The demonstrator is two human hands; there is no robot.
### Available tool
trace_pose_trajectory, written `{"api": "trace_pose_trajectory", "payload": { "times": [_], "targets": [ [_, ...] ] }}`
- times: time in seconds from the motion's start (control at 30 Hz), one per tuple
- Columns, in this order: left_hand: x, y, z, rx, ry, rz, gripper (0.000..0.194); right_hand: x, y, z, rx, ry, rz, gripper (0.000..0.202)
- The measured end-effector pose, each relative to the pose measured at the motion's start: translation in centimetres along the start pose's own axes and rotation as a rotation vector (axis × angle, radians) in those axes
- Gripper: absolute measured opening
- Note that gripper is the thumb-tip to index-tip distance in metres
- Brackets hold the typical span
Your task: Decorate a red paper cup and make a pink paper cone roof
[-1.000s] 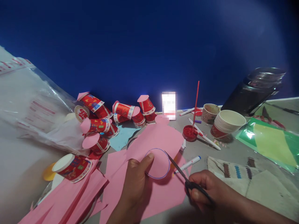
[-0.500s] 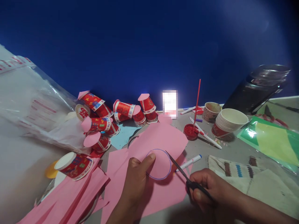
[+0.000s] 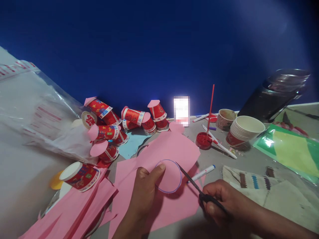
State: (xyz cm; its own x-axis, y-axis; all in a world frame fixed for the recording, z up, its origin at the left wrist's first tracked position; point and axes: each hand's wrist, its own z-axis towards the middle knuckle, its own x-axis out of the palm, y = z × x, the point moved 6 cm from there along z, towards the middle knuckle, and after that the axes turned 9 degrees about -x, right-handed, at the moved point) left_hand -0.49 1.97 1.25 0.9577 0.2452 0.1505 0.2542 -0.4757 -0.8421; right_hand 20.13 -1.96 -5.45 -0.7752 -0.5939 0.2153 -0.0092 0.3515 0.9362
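A sheet of pink paper point(image 3: 171, 146) with a blue circle drawn on it is pinched in my left hand point(image 3: 147, 186), thumb on top inside the circle. My right hand point(image 3: 221, 199) is wrapped round the handles of black scissors point(image 3: 191, 181). The scissor blades lie at the upper right edge of the circle and look nearly closed. Under the held piece lies a larger pink sheet point(image 3: 122, 179). A white marker with a blue end point(image 3: 203, 173) rests just beyond the scissors.
Several red paper cups point(image 3: 107, 132) with pink tops stand at the back left. To the right are a red paint pot point(image 3: 203, 141), stacked cups point(image 3: 245, 129), a black flask point(image 3: 269, 96) and a cloth point(image 3: 281, 196). A plastic bag point(image 3: 50, 116) fills the left.
The scissor blades look more closed, and the circled paper has shifted very slightly left. Both hands keep their hold.
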Motion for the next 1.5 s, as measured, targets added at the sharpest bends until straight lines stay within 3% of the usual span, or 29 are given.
{"api": "trace_pose_trajectory", "payload": {
  "times": [0.23,0.57,0.73,0.93,1.17,1.37,1.5],
  "targets": [
    [-0.2,-0.3,-0.2,-0.012,-0.048,-0.035,0.044,0.0,-0.4,-0.1,0.041,-0.023,0.004,0.059],
    [0.6,0.1,-0.3,-0.004,0.108,-0.026,0.031,0.1,0.1,0.0,0.076,-0.014,-0.009,0.068],
    [0.2,0.0,-0.3,-0.006,0.048,0.005,0.034,0.3,0.4,-0.2,0.077,-0.021,-0.007,0.07],
    [0.2,0.0,-0.2,-0.001,0.081,0.022,0.034,0.1,0.3,-0.2,0.069,-0.007,-0.014,0.068],
    [-0.3,-0.2,-0.3,0.015,0.038,0.017,0.032,0.2,-0.1,-0.2,0.064,0.037,0.007,0.062],
    [0.3,-0.5,-0.5,0.019,0.126,0.036,0.031,0.2,0.5,-0.3,0.082,0.023,0.0,0.065],
    [-0.6,0.0,-0.1,0.016,0.068,0.053,0.033,0.3,1.0,-0.3,0.086,0.027,-0.016,0.064]
  ]
}}
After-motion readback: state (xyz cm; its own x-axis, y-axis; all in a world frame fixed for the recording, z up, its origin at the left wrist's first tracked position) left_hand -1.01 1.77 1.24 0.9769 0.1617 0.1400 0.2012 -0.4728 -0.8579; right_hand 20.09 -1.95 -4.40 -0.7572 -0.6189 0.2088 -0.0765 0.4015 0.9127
